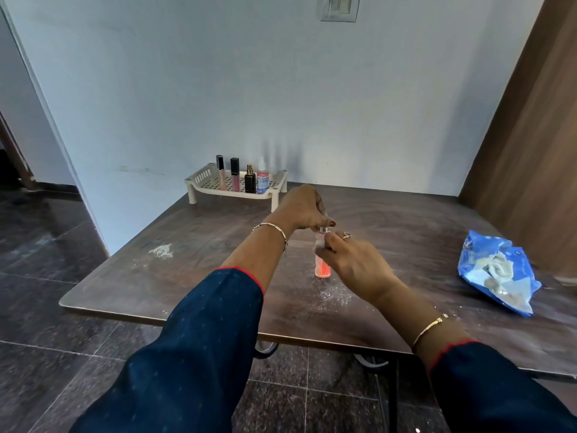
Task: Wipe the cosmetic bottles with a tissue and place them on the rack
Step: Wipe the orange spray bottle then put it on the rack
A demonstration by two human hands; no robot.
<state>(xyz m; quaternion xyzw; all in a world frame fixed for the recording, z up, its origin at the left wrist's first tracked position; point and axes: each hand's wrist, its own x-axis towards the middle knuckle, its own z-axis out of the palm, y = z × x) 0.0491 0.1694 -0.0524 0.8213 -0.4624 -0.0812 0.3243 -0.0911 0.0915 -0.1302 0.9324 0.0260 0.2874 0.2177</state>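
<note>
Wiping is under way on what looks like the last loose bottle. Four cosmetic items already stand upright on the white slotted rack (pixel 218 182) at the table's (pixel 437 220) far edge: two lip gloss tubes (pixel 220 173), a dark perfume bottle (pixel 250 180) and a pink spray bottle (pixel 263 179).

The orange bottle (pixel 323 269) stands upright near the table's middle, a clear slim container with orange liquid at the bottom. The left hand (pixel 304 209) pinches its top from above with fingertips closed. The right hand (pixel 352 264) wraps its upper body, fingers curled shut, with a bit of white tissue (pixel 318 243) seemingly pressed against it.

A blue tissue packet (pixel 496 273) lies open near the right edge. Remaining, by my judgement: finishing this wipe and racking the bottle.
</note>
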